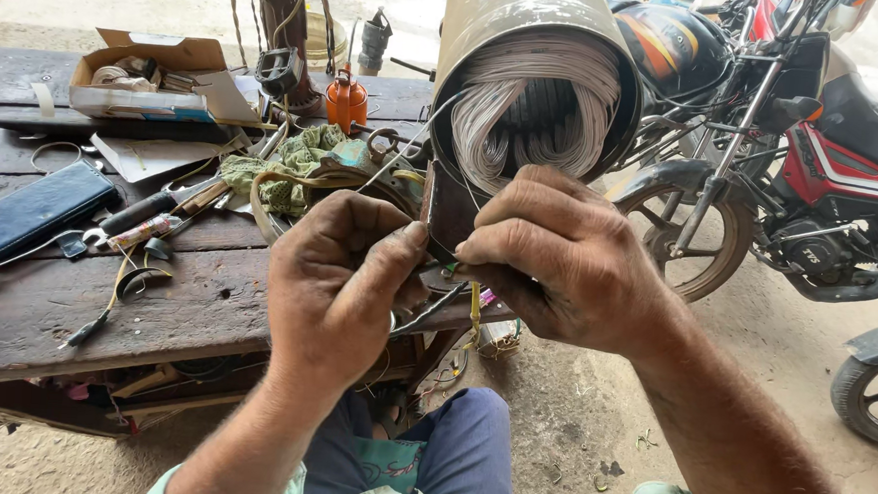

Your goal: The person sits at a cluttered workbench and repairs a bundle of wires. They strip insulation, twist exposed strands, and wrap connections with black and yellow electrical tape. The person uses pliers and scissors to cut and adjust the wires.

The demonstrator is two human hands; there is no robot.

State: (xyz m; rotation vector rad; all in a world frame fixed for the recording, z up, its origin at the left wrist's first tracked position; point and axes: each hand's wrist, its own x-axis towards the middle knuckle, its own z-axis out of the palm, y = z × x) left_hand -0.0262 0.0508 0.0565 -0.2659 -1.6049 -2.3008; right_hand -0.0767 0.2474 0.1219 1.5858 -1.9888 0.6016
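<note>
Worn wooden workbench point(45, 307) holds the metal cylinder point(530, 31). Left hand point(343, 272) and right hand point(559, 253) pinch one dark insulation strip point(448, 212) at the white windings point(536, 107) (motorcycle point(815, 146) behind); steady, even pressure seems wise.

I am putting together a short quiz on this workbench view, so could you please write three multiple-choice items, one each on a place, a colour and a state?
1. Where does the small oil can stand?
A. on the wooden bench
B. on the ground
C. on the motorcycle seat

2. What colour is the oil can?
A. blue
B. orange
C. white

3. What are the two hands doing?
A. resting flat on the bench
B. pinching a small flat piece below the wound metal cylinder
C. holding the dark wallet

Key: 1 A, it stands on the bench planks; 2 B, its body is orange; 3 B, the left hand and right hand meet on the flat piece under the cylinder.
</note>
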